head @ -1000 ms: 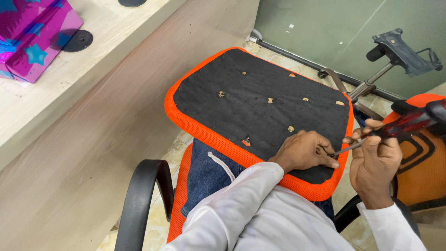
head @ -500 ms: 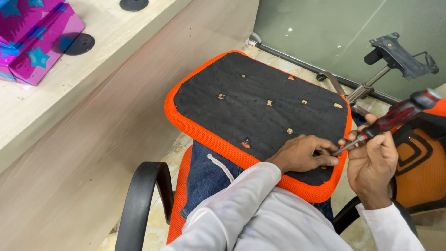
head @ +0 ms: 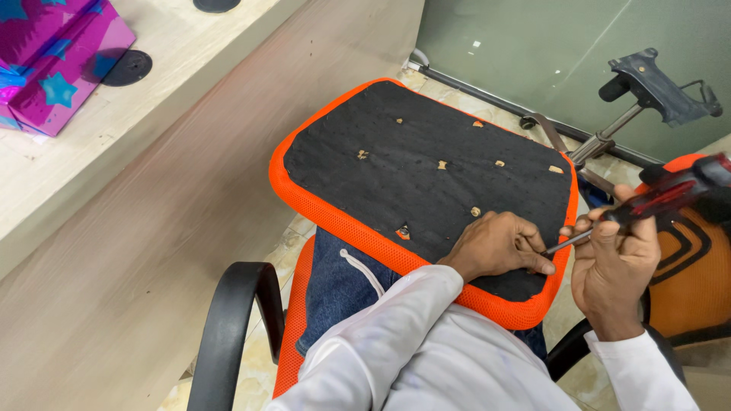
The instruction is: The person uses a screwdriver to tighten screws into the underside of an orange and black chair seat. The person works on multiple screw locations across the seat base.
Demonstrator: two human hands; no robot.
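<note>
Resting upside down across the person's lap, the orange-rimmed chair seat (head: 426,190) shows its black fabric underside, dotted with small screw holes (head: 442,164). The left hand (head: 499,245) lies flat on that underside near the seat's right-hand edge, fingers loosely curled, forefinger and thumb pinched close around the tip of the tool — whether a screw sits under them cannot be told. The right hand (head: 613,266) is closed around a red-and-black screwdriver (head: 662,194), its shaft slanting down to meet the left fingertips just at the seat's edge. By my reading, the step in hand is seating the driver tip at a fixing point; the next move would call for holding the tip square and steady while the handle turns. Well apart on the floor lies a chair base mechanism (head: 655,84); a purple star-patterned box (head: 53,61) sits on the wooden desk (head: 152,114).
</note>
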